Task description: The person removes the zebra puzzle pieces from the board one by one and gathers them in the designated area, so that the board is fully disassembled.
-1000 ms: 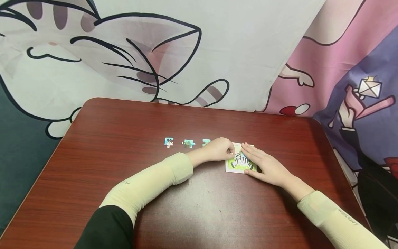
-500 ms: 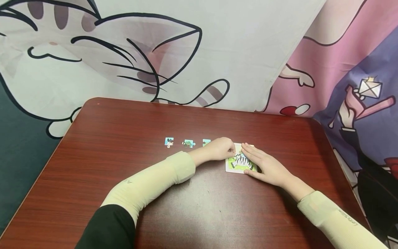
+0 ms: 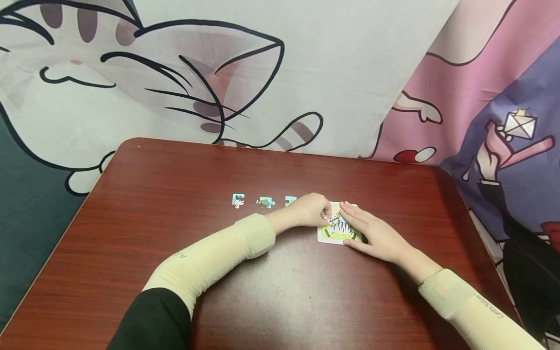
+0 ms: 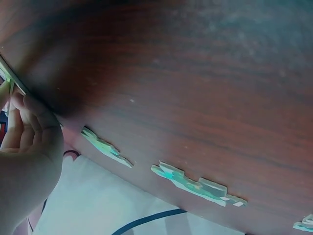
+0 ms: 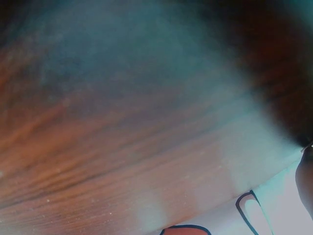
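Observation:
A small square puzzle board (image 3: 334,236) with a zebra picture and a pale border lies on the table. My left hand (image 3: 309,210) is at its left side, fingers curled, pinching a small puzzle piece mostly hidden by the fingertips. In the left wrist view the left hand (image 4: 34,132) is right at the board's edge. Spread flat over the board's right part, my right hand (image 3: 378,236) rests with straight fingers and covers some of the picture. Only a sliver of the right hand (image 5: 305,181) enters the right wrist view.
Three loose puzzle pieces lie in a row left of the board: one with a zebra head (image 3: 238,200), a green-and-blue one (image 3: 265,202), and one partly behind the left hand (image 3: 290,201). The brown wooden table (image 3: 183,170) ends at a cartoon-printed cloth (image 3: 350,73).
The left hand's fingertips shift very slightly at the board's left side, and the left forearm has moved a little to the right. The right hand and loose pieces stay put.

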The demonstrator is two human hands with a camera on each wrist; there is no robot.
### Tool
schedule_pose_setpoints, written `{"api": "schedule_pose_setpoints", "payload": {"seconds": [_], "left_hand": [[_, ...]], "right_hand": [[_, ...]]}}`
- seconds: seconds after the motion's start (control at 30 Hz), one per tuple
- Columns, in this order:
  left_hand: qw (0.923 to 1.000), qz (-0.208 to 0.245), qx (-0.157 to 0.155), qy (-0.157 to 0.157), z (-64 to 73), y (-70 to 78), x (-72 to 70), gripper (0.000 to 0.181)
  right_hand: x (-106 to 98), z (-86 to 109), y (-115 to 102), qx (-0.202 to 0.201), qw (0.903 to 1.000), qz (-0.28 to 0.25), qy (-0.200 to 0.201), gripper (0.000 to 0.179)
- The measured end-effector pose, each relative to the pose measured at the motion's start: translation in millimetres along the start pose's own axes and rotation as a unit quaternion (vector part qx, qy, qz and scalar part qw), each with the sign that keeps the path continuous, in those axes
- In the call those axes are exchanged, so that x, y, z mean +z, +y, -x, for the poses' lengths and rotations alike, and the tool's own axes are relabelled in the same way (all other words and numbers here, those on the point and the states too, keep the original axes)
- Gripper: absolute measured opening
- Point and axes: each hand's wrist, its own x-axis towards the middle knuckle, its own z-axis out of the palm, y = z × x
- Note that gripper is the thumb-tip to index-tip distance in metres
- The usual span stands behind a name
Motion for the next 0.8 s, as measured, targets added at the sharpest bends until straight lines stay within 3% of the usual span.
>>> {"api": "schedule_pose_setpoints", "payload": {"seconds": [0.6,0.8], "left_hand": [[0.9994,-0.012,-0.026,-0.017,-2.6,8.9,-0.5,0.008],[0.9995,0.002,-0.030,-0.007,-3.4,6.5,-0.7,0.007]], "right_hand": [[1.0,1.3,1.1,0.000,1.0000,0.001,-0.001,0.083],[1.3,0.3,1.7,0.001,1.0000,0.001,-0.005,0.083]]}}
